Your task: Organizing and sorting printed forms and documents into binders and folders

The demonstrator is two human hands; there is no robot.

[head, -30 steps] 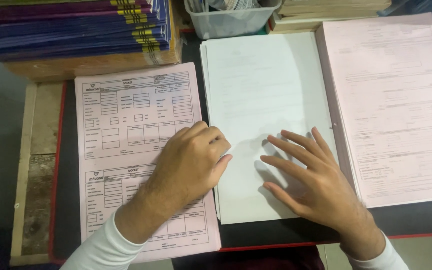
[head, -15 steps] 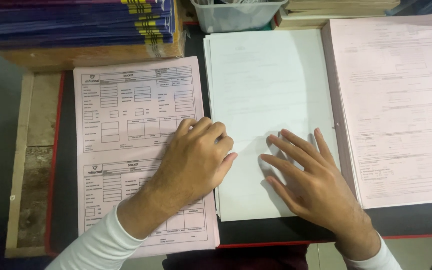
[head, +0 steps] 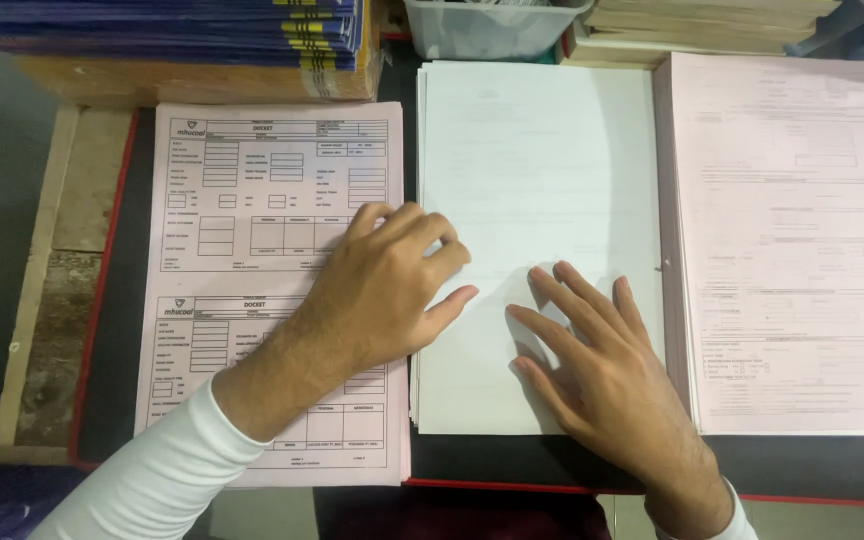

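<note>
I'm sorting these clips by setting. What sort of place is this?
Probably a print shop or office paperwork desk: the left hand rests on a stack of pink printed forms, the right hand on a stack of white sheets, with bound blue-purple booklets piled behind.

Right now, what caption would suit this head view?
Left hand on pink forms, right hand flat on white sheets.

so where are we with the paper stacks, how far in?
Laid out so far: a pink form stack at left, a white sheet stack in the middle, and a thicker pink stack at right. In hand: the left hand rests on the left forms, fingers curled at the white stack's edge; the right hand lies flat on the white sheets. No sheet is lifted, so the thick stacks remain.
</note>
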